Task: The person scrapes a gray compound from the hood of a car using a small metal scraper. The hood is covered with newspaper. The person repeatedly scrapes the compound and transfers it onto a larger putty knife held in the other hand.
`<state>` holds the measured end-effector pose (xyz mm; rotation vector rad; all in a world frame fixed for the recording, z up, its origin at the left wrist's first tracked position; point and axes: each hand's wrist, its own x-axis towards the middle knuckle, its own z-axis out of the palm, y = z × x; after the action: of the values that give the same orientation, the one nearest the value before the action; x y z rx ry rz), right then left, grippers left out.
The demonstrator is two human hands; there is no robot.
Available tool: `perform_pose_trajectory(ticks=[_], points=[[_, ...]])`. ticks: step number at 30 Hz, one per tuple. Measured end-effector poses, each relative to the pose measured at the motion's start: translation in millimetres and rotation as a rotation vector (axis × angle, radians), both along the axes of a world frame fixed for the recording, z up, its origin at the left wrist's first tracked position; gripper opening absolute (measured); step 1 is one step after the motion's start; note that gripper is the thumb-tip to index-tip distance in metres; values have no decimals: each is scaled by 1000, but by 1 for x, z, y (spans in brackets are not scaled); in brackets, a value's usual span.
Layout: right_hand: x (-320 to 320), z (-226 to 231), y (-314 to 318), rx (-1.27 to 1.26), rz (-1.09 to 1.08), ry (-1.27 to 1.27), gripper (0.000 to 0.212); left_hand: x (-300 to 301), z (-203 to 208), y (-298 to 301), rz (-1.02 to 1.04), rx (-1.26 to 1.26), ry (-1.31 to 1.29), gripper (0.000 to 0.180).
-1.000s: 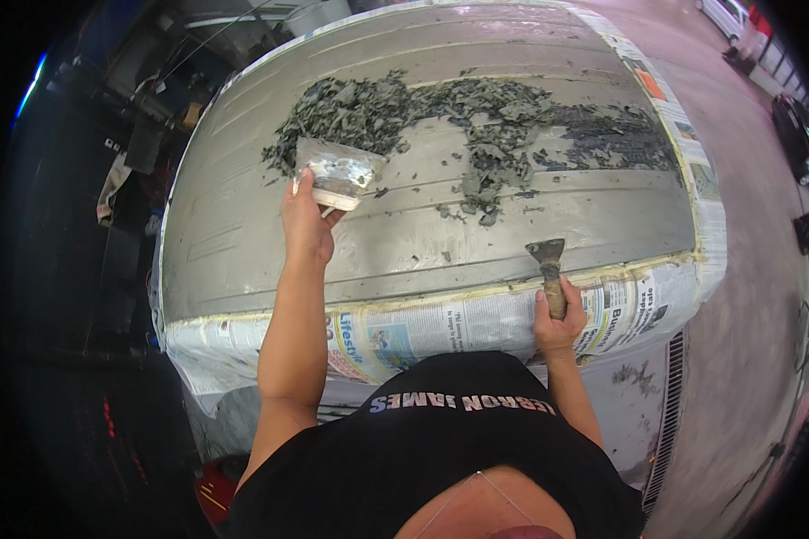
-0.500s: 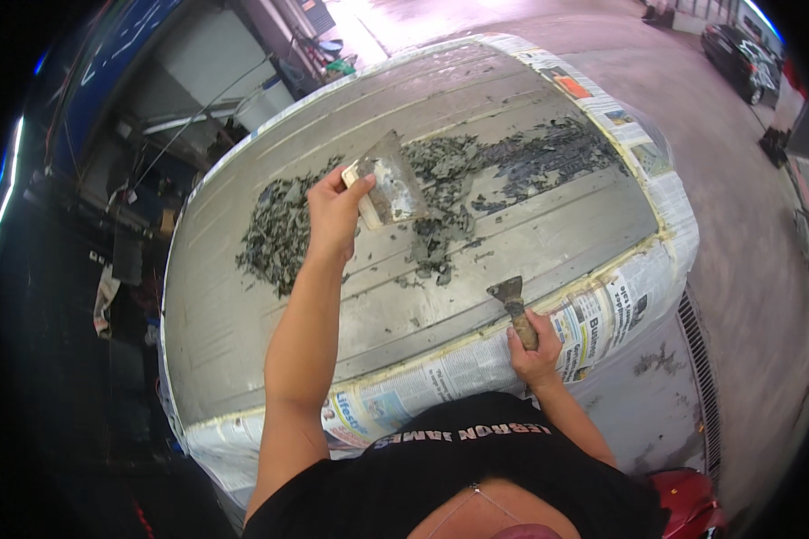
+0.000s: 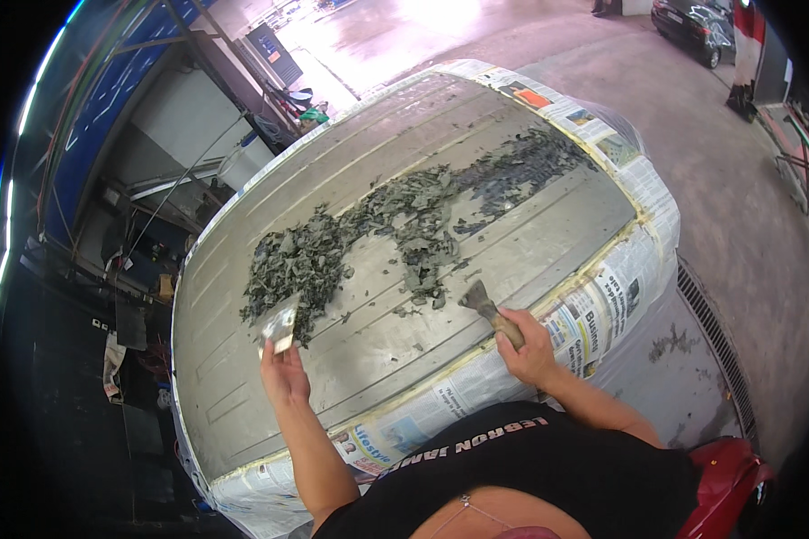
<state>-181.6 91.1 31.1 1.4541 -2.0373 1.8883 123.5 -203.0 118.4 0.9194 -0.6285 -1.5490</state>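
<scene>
A grey ribbed vehicle roof [image 3: 243, 377] stretches out in front of me, its edges masked with newspaper [image 3: 440, 409] and tape. My left hand [image 3: 286, 377] grips a flat, pale-edged rectangular spreader [image 3: 280, 327] at the near edge of a heap of dark paint flakes [image 3: 292, 265]. In my right hand [image 3: 528, 352] is a paint scraper [image 3: 505, 327], held by its worn handle with the blade just above or on the roof near the taped edge; which, I cannot tell. More loose flakes [image 3: 422, 256] lie across the middle, and a dark patch [image 3: 530, 171] runs toward the far right.
Beyond the roof's left side stand a white bucket [image 3: 247, 162] and cluttered shelving. A floor grate [image 3: 715, 337] runs along the right, with a red object [image 3: 728, 485] near my right elbow. A dark car [image 3: 695, 29] is parked far off.
My left hand has swung left and nearer with the spreader, from the roof's middle to the left heap. The right hand's scraper has turned more leftward. The view has shifted slightly.
</scene>
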Motion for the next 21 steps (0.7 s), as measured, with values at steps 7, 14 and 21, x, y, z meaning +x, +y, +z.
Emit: perform_pose_trajectory(ticks=[7, 14, 21], points=[[4, 156, -68, -370, 170, -164, 42, 41, -19, 63, 14, -57, 255, 27], [8, 101, -170, 466, 354, -99, 41, -3, -18, 91, -115, 48, 410, 25], [51, 56, -126, 368, 466, -295, 41, -40, -7, 121, -260, 204, 422, 24]])
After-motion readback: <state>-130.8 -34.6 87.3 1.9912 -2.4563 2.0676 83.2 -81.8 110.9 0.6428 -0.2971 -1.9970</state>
